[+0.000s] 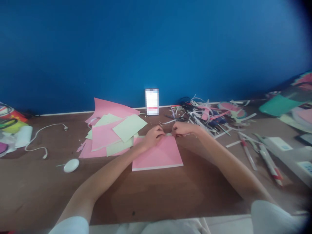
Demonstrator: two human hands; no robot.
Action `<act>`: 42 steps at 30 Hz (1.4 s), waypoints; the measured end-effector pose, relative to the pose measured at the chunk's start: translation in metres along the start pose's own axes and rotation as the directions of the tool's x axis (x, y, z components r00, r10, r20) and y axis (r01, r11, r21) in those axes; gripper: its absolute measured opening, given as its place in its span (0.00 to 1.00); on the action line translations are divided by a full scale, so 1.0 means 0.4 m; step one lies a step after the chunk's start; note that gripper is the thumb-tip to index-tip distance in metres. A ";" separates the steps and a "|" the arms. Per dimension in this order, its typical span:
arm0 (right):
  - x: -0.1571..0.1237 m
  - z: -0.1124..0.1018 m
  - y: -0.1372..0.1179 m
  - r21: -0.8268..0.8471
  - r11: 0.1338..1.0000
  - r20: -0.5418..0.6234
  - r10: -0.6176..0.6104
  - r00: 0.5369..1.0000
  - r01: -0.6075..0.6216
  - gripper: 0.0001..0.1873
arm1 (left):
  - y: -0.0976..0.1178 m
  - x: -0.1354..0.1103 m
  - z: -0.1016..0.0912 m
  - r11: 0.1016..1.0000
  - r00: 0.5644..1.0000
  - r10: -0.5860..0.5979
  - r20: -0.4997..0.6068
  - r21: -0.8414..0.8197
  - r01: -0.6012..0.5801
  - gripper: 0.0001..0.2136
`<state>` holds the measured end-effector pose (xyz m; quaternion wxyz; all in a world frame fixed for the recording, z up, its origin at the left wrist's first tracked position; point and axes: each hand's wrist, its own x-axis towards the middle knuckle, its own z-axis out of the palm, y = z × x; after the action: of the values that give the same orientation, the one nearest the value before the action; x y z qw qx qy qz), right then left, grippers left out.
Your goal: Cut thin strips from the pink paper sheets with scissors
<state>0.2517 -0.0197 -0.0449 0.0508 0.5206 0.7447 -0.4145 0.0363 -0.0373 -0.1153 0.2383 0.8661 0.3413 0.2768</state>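
Note:
Both my hands meet at the far edge of a pink paper pad point(158, 156) lying on the brown table point(156, 191). My left hand point(153, 136) is curled with its fingers pinched on a small pale strip of paper point(169, 134). From the other side, my right hand point(184, 129) pinches the same strip. The strip is mostly hidden by my fingers.
A loose pile of pink and pale green sheets point(114, 133) lies left of the pad. Paper scraps and strips point(209, 117) are heaped to the right, with pens point(268, 162) beyond. A white mouse point(71, 165) and cable point(41, 136) lie at left. A phone point(152, 101) leans on the blue wall.

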 end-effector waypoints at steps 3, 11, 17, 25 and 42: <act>0.001 0.001 0.002 -0.006 1.000 -0.013 0.011 1.000 -0.011 0.13 | 0.003 -0.001 0.001 0.999 1.000 0.017 0.006 0.027 -0.017 0.11; 0.002 0.001 0.001 -0.017 1.000 -0.022 0.023 0.999 -0.023 0.10 | 0.028 -0.008 0.007 0.931 0.986 0.156 0.055 0.325 -0.165 0.14; 0.011 0.005 0.002 -0.131 0.989 -0.062 0.064 0.996 -0.072 0.07 | 0.044 -0.011 0.019 0.798 0.949 0.204 0.241 0.520 -0.303 0.18; 0.003 0.015 -0.017 -0.363 0.915 -0.217 0.101 0.971 -0.176 0.08 | 0.034 0.000 0.017 0.694 0.880 0.315 0.356 0.546 -0.469 0.17; 0.000 0.002 0.007 -0.289 0.945 -0.155 0.109 0.982 -0.151 0.13 | 0.089 -0.009 -0.016 0.727 0.946 0.170 0.275 0.614 -0.308 0.16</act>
<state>0.2539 -0.0201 -0.0471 0.1052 0.5821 0.7645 -0.2562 0.0463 -0.0619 -0.0903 -0.0813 0.9545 0.2751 0.0817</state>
